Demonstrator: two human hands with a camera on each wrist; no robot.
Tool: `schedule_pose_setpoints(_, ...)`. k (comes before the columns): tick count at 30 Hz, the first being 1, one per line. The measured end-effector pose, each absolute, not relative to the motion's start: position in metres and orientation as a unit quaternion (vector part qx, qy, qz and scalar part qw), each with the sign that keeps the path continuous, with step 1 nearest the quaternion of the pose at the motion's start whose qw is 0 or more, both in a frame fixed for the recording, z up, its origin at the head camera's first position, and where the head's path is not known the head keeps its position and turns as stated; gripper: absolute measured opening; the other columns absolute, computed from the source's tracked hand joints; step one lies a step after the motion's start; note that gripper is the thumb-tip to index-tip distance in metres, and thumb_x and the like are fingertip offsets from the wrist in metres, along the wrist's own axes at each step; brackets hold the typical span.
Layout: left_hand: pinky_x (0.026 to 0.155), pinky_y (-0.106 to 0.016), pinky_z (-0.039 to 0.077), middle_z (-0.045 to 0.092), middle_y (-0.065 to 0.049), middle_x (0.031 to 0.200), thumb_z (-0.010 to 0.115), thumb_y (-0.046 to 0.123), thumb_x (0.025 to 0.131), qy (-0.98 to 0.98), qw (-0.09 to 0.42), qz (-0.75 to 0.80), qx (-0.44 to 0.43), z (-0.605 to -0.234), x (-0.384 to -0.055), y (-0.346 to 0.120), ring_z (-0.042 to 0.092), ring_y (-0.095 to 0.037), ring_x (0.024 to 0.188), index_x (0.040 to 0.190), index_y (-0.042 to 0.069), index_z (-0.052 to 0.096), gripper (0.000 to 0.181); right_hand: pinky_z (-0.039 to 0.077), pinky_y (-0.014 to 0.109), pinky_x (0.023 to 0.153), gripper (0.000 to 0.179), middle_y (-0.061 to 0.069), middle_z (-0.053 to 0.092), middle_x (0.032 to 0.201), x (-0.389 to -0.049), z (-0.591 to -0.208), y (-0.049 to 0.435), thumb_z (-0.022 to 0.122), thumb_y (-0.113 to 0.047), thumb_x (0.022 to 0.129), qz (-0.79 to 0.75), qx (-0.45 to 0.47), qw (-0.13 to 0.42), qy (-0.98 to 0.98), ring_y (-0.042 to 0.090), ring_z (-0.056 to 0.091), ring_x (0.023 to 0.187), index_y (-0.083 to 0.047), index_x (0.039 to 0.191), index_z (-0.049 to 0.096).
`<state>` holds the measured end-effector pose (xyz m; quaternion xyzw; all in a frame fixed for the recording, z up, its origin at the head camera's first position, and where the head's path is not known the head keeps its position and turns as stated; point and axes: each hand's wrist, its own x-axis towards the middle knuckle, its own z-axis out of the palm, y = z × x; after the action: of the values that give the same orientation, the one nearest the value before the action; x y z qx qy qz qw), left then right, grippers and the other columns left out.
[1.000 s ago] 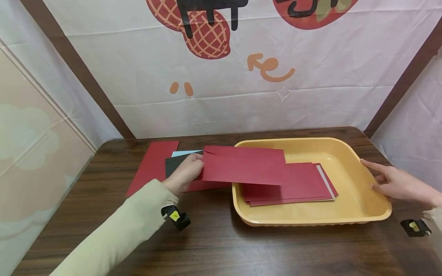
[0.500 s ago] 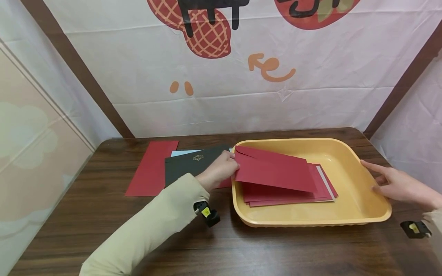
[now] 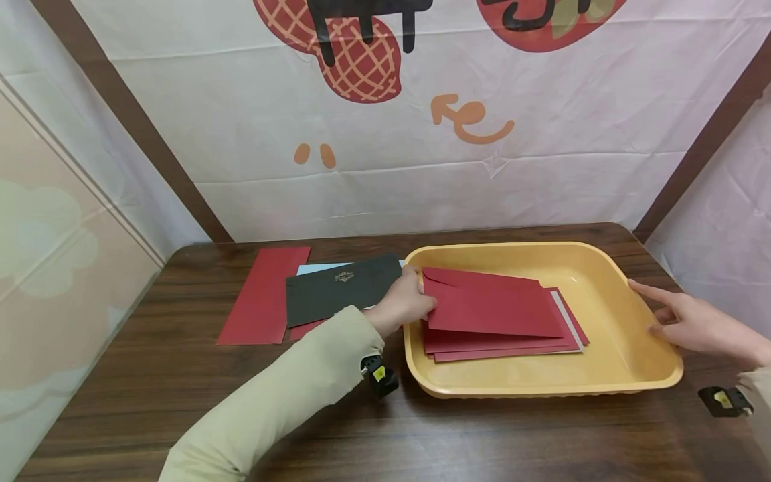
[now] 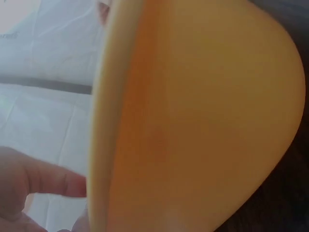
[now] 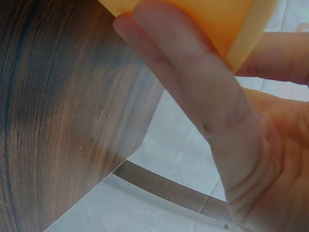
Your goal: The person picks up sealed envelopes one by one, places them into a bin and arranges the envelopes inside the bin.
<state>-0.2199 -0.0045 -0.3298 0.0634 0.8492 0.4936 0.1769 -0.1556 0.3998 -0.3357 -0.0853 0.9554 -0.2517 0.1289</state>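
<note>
Backdrop (image 3: 253,194) hung behind tray. Table (image 3: 120,375) spread beneath tray. Tray (image 3: 620,328) gripped at right wall between thumb and fingers of right hand (image 3: 701,323). Red pile (image 3: 500,346) laid in tray's left half. Red envelope (image 3: 494,309) held over pile, inside tray; left end pinched by left hand (image 3: 403,301) at tray's left rim. Outer envelope (image 3: 265,294), also red, laid well left of tray. Dark envelope (image 3: 334,294), gold-marked, laid just left of tray, partly covered by left hand. Pale-blue edge (image 3: 316,268) seen behind dark envelope, left of tray.
</note>
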Motion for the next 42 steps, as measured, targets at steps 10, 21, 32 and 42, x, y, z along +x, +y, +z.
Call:
schedule_pose_setpoints(10, 0.077, -0.037, 0.057, 0.057, -0.018, 0.110, 0.067, 0.001, 0.079, 0.894, 0.174, 0.396, 0.119, -0.328, -0.221, 0.000, 0.061, -0.025, 0.089, 0.134, -0.004, 0.032, 0.065, 0.047, 0.027, 0.047, 0.072, 0.018, 0.069, 0.088, -0.156, -0.339, 0.404, 0.054, 0.005, 0.087, -0.275, -0.100, 0.122, 0.948, 0.005, 0.057, 0.053, 0.015, 0.145, 0.012)
schedule_pose_setpoints(21, 0.050, -0.032, 0.055, 0.059, -0.015, 0.078, 0.059, 0.003, 0.084, 0.928, 0.197, 0.288, 0.129, -0.330, -0.229, 0.013, 0.065, -0.021, 0.055, 0.131, -0.013, 0.030, 0.058, 0.045, 0.027, 0.045, 0.070, 0.018, 0.068, 0.086, -0.156, -0.343, 0.406, 0.054, 0.007, 0.086, -0.275, -0.111, 0.101, 0.950, 0.005, 0.053, 0.050, 0.016, 0.143, 0.014)
schedule_pose_setpoints(32, 0.041, -0.026, 0.050, 0.058, -0.016, 0.103, 0.063, 0.007, 0.084, 0.953, 0.214, 0.156, 0.148, -0.333, -0.230, 0.025, 0.066, -0.021, 0.050, 0.106, -0.004, 0.063, 0.025, 0.046, 0.026, 0.048, 0.072, 0.016, 0.069, 0.088, -0.157, -0.338, 0.402, 0.056, 0.004, 0.087, -0.254, -0.097, 0.115, 0.955, 0.004, 0.056, 0.056, 0.015, 0.145, 0.014)
schedule_pose_setpoints(42, 0.042, -0.026, 0.050, 0.043, -0.020, 0.142, 0.065, 0.010, 0.083, 0.959, 0.217, 0.125, 0.132, -0.332, -0.227, 0.028, 0.063, -0.019, 0.051, 0.143, -0.008, 0.034, 0.069, 0.045, 0.025, 0.049, 0.074, 0.014, 0.070, 0.087, -0.156, -0.337, 0.400, 0.057, 0.003, 0.086, -0.241, -0.087, 0.118, 0.959, 0.005, 0.056, 0.055, 0.013, 0.146, 0.014)
